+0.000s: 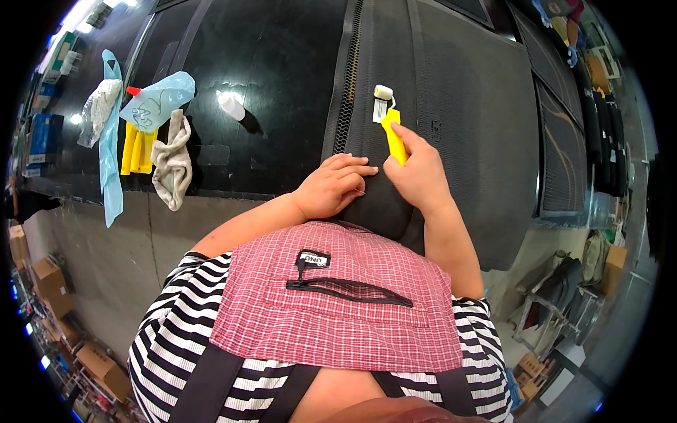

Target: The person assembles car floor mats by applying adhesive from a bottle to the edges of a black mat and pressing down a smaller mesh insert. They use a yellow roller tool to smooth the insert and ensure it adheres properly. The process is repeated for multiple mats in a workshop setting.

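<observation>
In my right hand (419,169) is a small paint roller (395,137), its yellow handle gripped by the fingers. The roller's white head points away from me, over a dark grey textured sheet (479,155). Just beside that head, a small white label (379,110) lies on the sheet. My left hand (333,185) rests at the sheet's near left part, fingers loosely bent and partly spread, pointing right; its thumb is mostly hidden. Left of the sheet's middle runs a black toothed zipper strip (347,84).
On the black table (275,92) at left stand a white bottle (231,106), a grey cloth (173,162), a yellow item (137,149) and light-blue plastic bags (159,102). Cardboard boxes (106,370) sit at lower left. Another person's gloved hand (572,56) shows at far right.
</observation>
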Action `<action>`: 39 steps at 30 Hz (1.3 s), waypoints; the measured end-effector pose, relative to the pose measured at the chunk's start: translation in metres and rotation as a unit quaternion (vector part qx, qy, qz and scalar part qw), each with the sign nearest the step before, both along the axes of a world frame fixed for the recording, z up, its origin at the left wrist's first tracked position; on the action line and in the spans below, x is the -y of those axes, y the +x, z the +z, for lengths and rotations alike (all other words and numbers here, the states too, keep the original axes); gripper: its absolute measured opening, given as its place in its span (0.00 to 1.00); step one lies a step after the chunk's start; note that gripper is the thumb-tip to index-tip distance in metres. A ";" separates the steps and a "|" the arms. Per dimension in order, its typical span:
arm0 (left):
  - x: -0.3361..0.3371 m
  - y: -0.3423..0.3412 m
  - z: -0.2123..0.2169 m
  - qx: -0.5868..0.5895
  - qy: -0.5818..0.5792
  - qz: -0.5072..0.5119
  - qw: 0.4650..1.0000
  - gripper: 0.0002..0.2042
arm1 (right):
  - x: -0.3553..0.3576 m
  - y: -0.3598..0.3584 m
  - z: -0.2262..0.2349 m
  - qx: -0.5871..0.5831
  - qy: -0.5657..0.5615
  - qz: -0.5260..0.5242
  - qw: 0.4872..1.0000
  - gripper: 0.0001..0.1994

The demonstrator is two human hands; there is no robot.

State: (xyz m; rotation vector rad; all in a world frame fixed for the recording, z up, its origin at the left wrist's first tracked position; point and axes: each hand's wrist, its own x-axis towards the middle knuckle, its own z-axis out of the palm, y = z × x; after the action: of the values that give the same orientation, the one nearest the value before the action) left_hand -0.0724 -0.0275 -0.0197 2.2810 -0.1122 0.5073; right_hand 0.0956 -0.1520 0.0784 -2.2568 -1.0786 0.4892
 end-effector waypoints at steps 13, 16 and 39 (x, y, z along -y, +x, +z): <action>0.001 0.000 -0.003 -0.009 0.013 0.009 1.000 0.04 | 0.034 -0.038 -0.002 0.037 -0.028 0.035 0.998 0.31; 0.002 -0.001 -0.003 -0.005 0.012 0.011 1.000 0.04 | 0.032 -0.039 -0.006 0.037 -0.058 0.044 0.997 0.31; 0.000 -0.001 -0.004 0.002 0.013 0.005 1.000 0.05 | 0.052 -0.055 -0.003 0.018 -0.087 0.055 0.995 0.34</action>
State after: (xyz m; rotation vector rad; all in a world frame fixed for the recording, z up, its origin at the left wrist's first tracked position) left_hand -0.0738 -0.0273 -0.0237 2.3067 -0.1114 0.5189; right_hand 0.0403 -0.2039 0.0752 -2.3717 -1.2257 0.6114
